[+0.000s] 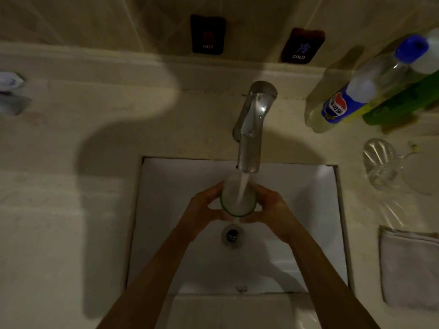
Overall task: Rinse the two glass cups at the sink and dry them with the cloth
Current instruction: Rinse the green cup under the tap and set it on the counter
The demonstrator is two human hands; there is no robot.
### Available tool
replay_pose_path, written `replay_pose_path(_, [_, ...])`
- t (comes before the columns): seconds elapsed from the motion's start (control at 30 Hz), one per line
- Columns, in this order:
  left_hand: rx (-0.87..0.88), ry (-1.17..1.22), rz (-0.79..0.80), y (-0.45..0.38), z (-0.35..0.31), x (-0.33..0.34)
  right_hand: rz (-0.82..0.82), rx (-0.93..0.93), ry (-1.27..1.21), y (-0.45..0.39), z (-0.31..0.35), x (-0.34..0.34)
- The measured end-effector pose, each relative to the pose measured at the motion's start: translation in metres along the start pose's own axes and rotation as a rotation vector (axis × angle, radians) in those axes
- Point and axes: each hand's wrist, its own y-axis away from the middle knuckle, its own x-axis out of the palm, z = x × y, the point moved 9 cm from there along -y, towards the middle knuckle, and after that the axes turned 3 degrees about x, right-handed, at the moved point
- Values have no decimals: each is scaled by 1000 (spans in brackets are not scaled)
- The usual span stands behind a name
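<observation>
The left hand (206,205) and right hand (273,210) together gripped a glass cup (237,198) under the faucet's (251,129) running stream above the sink (308,198); the second cup (382,162) and cloth (408,267) lay on the counter at right.

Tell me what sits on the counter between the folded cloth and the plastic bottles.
In the head view, the second glass cup lies on its side on the counter, between the cloth and the bottles.
</observation>
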Motion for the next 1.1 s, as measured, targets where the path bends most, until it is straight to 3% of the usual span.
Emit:
replay_pose_path(0.13, [-7,20,37,6,1,2,30,-9,23,5,-4,2])
replay_pose_path(0.3, [13,21,-1,5,-2,1,-59,22,0,9,-8,3])
replay_pose_path(0.43, [-43,35,45,13,8,2,8,16,52,14,-7,8])
replay_pose_path(0.57, [1,6,-23,10,3,-1,-44,-2,1,11,-4,8])
replay_pose_path(0.73, [-1,-13,85,13,0,6,-7,22,15,14,-12,9])
replay_pose_path(0.83, [20,49,26,12,-4,5,-88,5,-48,13,-8,5])
replay_pose_path(1.1, [39,81,29,12,-7,-4,-56,-17,-46,11,3,14])
